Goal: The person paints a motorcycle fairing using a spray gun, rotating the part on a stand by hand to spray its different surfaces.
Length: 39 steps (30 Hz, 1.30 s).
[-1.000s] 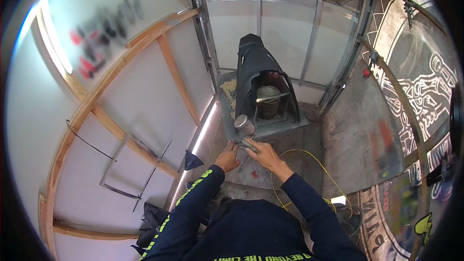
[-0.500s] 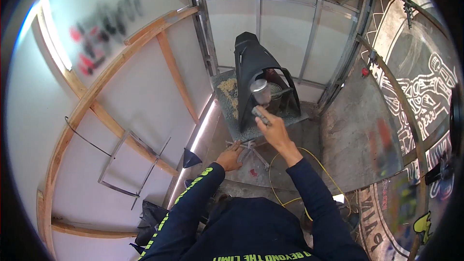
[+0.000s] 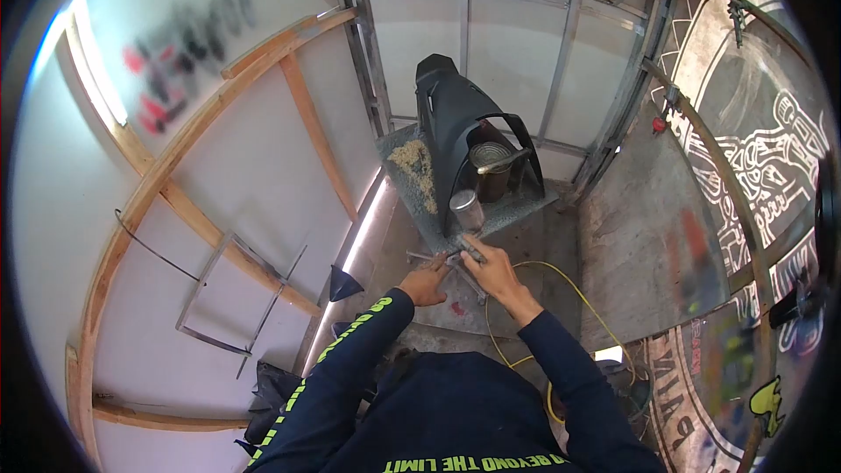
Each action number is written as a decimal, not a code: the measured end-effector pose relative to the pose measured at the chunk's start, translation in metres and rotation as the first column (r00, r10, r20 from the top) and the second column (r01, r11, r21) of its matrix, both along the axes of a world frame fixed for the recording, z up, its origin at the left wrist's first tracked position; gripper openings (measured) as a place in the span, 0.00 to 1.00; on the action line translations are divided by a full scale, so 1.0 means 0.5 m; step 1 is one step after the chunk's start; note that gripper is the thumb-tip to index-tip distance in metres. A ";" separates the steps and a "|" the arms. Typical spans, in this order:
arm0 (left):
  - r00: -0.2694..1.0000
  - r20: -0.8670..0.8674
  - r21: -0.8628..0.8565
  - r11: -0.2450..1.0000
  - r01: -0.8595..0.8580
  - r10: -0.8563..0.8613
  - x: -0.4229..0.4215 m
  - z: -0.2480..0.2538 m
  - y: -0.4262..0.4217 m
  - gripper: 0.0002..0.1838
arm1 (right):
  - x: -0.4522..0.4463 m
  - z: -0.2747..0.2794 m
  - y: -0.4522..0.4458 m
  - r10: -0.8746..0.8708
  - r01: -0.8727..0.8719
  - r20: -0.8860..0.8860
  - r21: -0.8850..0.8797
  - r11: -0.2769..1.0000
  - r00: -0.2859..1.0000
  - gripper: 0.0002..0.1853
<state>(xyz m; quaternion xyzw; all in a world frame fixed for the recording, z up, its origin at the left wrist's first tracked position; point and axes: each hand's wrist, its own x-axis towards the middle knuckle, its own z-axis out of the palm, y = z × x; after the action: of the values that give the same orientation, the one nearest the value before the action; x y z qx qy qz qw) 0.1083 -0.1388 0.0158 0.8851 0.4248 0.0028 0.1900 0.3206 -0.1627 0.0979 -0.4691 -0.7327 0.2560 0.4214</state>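
Observation:
In my right hand (image 3: 496,273) is a spray gun (image 3: 474,250) with a silvery metal cup (image 3: 466,208) on top, held low by the near corner of a speckled board (image 3: 517,212). My left hand (image 3: 426,282) is at that same corner, its fingers against the edge; their tips are partly hidden. On the board stands a dark plastic fairing-like panel (image 3: 454,105), upright with a pointed top. A ribbed metal can (image 3: 491,177) stands within the panel's opening. Beneath the board, the metal legs of a stand (image 3: 469,280) show.
A yellow hose (image 3: 569,285) loops across the floor to my right. White panels with timber framing (image 3: 180,162) rise on the left, holding a bent metal frame (image 3: 194,300). Yellowish residue (image 3: 415,172) lies on the board. A curved dark panel (image 3: 653,210) stands right.
My right hand has brought the spray gun down and toward me, away from the can. The board and panel have turned slightly, and my left hand has shifted a little right with the corner.

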 end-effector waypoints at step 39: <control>0.983 0.182 -0.027 0.999 -0.025 0.029 0.091 0.047 0.113 0.38 | 0.124 0.218 0.095 -0.367 0.376 -0.301 -0.029 0.926 0.880 0.22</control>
<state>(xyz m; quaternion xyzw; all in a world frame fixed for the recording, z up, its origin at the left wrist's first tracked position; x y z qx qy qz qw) 0.1540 -0.0823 0.0392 0.8730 0.4176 0.0810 0.2387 0.3825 -0.1150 0.2071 -0.5498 -0.5603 0.2277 0.5761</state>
